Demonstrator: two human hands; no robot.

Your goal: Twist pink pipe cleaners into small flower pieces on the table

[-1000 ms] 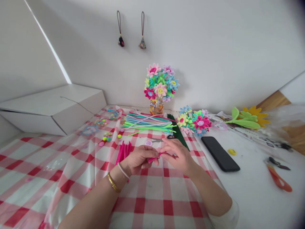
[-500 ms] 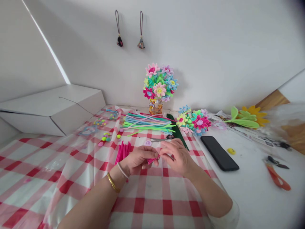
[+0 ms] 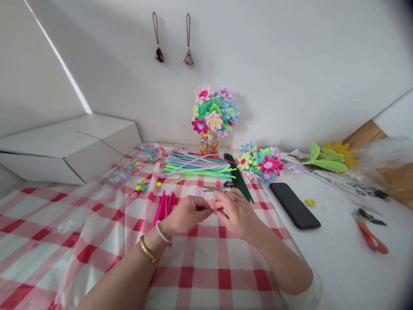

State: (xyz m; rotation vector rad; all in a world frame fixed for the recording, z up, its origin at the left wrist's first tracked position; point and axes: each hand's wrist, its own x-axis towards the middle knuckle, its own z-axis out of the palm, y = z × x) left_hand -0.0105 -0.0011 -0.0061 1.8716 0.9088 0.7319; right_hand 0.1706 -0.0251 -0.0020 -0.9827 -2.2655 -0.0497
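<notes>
Over the checked tablecloth, my left hand point(image 3: 189, 214) and my right hand point(image 3: 237, 214) meet fingertip to fingertip. My left thumb and fingers are pinched closed on a pink pipe cleaner piece, which the left fingers now cover almost fully. Thumb and index finger of my right hand pinch at its end, with the other right fingers curled above. Just behind my left wrist lies a bundle of bright pink pipe cleaners point(image 3: 164, 204). Beyond the hands are a lilac disc point(image 3: 199, 193) and scissors point(image 3: 214, 189), their handles partly behind my right hand.
Multicoloured pipe cleaners point(image 3: 198, 167) and dark green stems point(image 3: 240, 178) lie further back. A flower bouquet point(image 3: 214, 114) stands in a jar near the wall; more fuzzy flowers point(image 3: 260, 164) lie beside it. Right: a phone point(image 3: 294, 206) and orange-handled cutters point(image 3: 371, 237). Left: pompoms point(image 3: 141, 186), a white box point(image 3: 67, 148).
My left hand has turned over, so its back faces up and hides the pink piece that showed before. The right hand stays against it. The view has shifted slightly.
</notes>
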